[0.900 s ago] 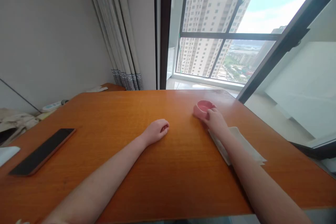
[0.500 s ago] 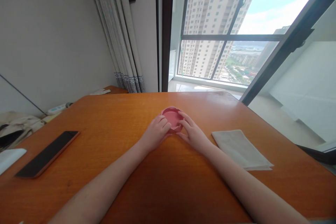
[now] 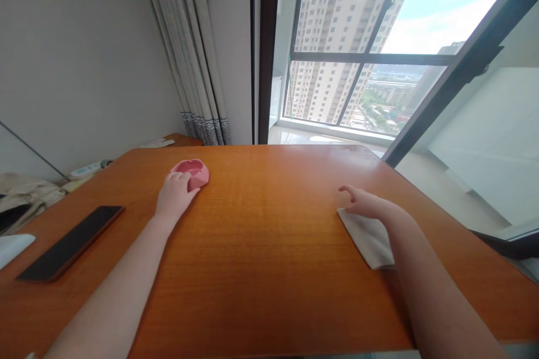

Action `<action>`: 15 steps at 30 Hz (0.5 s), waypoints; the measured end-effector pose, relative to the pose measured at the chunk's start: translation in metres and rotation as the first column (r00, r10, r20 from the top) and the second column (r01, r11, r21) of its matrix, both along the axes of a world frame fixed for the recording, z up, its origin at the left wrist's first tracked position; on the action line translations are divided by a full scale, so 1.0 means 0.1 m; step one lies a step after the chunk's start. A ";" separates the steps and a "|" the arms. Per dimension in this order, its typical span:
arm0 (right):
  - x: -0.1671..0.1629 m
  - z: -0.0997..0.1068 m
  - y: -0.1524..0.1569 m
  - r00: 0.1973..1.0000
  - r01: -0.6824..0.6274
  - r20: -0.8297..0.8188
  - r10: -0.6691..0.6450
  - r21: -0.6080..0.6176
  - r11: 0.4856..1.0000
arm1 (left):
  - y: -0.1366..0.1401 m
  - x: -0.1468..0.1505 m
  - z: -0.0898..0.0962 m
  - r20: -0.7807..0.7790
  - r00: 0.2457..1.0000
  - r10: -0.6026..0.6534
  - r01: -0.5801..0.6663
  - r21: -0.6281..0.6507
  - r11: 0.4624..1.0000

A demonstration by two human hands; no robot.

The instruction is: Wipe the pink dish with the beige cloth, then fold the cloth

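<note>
A pink ashtray (image 3: 197,173) with a notched rim is at the far left part of the wooden table (image 3: 261,235). My left hand (image 3: 174,193) grips its near side, fingers over the rim and thumb along the outer wall. Whether the ashtray rests on the table or is slightly lifted, I cannot tell. On the right, my right hand (image 3: 362,203) hovers at the far edge of a folded light grey cloth (image 3: 368,241). Its fingers are apart and bent a little, with nothing between them. The hand and forearm hide part of the cloth.
A flat black slab (image 3: 71,244) with a reddish edge lies on the table's left. Beside it, a white object (image 3: 14,247) pokes in at the left edge. Past the table's far side are a curtain (image 3: 197,67) and a large window (image 3: 349,56).
The ashtray has gone from the middle to the left in my left hand. My right hand has let go of it and moved right, over the cloth.
</note>
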State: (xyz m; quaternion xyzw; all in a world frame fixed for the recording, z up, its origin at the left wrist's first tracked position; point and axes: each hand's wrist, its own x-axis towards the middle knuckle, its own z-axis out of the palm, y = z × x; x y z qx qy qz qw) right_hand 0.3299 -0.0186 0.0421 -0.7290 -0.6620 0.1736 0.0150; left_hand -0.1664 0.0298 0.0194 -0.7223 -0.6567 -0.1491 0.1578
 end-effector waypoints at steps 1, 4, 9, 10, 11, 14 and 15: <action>0.05 0.01 -0.01 1.000 -0.004 -0.002 0.004 -0.053 0.999 | 0.01 -0.02 -0.02 -0.006 1.000 0.011 -0.011 -0.007 1.000; 0.10 0.03 -0.01 0.999 -0.035 -0.021 0.032 -0.133 0.990 | 0.03 -0.04 -0.05 -0.013 1.000 0.012 -0.013 -0.039 0.999; -0.01 -0.02 0.02 0.992 -0.115 -0.064 0.108 -0.115 0.987 | 0.01 -0.02 -0.04 0.007 0.999 -0.036 0.036 -0.064 0.997; -0.05 -0.04 0.03 0.990 -0.129 -0.065 0.123 -0.097 0.987 | 0.00 -0.01 -0.03 0.012 0.999 -0.035 0.035 -0.069 0.997; -0.09 -0.05 0.03 0.989 -0.138 -0.060 0.133 -0.070 0.988 | -0.01 0.00 -0.03 0.017 0.999 -0.028 0.029 -0.076 0.997; -0.25 -0.11 0.05 0.989 -0.145 -0.020 0.146 0.030 0.989 | -0.02 0.00 -0.03 0.024 1.000 -0.012 0.014 -0.101 0.995; -0.32 -0.14 0.06 0.988 -0.153 -0.009 0.154 0.071 0.986 | -0.02 0.00 -0.04 0.019 1.000 -0.011 0.013 -0.111 0.994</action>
